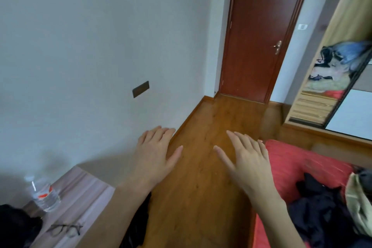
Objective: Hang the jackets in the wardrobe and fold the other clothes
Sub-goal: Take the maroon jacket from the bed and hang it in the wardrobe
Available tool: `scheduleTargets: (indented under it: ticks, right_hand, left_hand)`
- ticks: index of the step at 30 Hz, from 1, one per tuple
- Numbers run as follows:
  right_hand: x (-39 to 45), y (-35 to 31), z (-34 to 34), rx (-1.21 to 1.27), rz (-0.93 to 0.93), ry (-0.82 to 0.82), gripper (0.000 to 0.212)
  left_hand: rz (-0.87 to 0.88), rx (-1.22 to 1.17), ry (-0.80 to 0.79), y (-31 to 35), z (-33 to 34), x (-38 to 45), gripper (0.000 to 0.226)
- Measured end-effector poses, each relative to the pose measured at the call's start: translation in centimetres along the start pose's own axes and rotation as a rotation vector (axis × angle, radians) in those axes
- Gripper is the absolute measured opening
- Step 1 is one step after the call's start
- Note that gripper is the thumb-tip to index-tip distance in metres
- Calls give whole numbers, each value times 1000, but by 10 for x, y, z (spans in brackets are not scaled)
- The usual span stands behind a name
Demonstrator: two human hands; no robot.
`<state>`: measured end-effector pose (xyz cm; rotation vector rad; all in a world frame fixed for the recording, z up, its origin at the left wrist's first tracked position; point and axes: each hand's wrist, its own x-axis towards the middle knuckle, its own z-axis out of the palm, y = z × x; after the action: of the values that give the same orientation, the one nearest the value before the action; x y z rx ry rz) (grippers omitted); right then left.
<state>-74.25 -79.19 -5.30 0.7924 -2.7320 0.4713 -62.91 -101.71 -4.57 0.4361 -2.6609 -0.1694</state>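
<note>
I see my left hand and right hand held out over the wooden floor, fingers straight, slightly spread, holding nothing; dark clothes lie on the red bed, near right; the open wardrobe stands far right.

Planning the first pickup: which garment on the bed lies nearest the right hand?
The dark navy garment on the red bed, just beside the right hand. The pale green garment lies farther right, at the frame edge.

red bed: dark clothes | side table: water bottle, glasses
</note>
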Motion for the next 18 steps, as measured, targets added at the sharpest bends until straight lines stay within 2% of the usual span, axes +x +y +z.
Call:
scheduleTargets:
  ticks: [6,18]
  right_hand:
    - [82,21,27,-25,86,84,75]
    - [275,47,78,-77,213,128,73]
  left_hand:
    - [92,-29,-20,-13,56,105,61]
    - [241,-191,-31,-41,139,332,59]
